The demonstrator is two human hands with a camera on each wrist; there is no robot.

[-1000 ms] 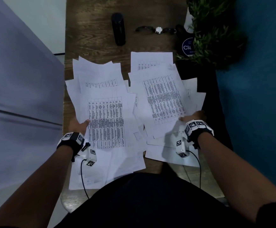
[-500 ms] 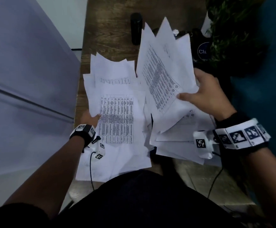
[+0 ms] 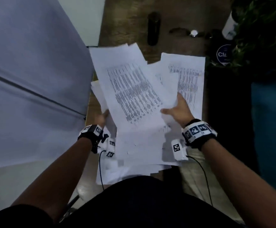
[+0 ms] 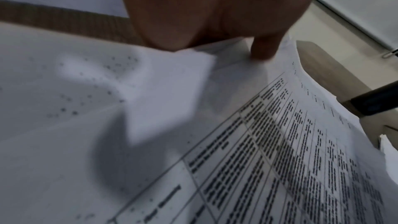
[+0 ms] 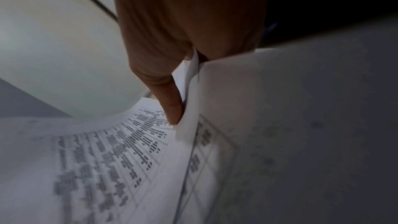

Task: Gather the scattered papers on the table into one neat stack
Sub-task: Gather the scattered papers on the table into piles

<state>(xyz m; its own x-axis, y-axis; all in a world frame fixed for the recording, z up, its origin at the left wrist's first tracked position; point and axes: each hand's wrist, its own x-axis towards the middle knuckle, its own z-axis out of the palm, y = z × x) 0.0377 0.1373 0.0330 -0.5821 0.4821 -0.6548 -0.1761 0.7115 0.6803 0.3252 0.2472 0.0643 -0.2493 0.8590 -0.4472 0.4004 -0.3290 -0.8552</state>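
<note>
The white printed papers lie in one loose overlapping heap on the wooden table. My right hand pinches a fanned bundle of sheets, thumb on top, and holds it tilted over the left pile. In the right wrist view the thumb of that hand presses the sheets against fingers hidden behind them. My left hand sits at the left edge of the heap, partly covered by the bundle. In the left wrist view a finger of that hand touches the top of a table-printed sheet.
A black cylinder and a wristwatch lie at the far end of the table. A leafy plant and a round labelled object stand at the far right. A large pale panel borders the table's left edge.
My right hand lifted the right-hand pile off the table, then swung it left and down over the left pile. The left hand stayed at the left edge.
</note>
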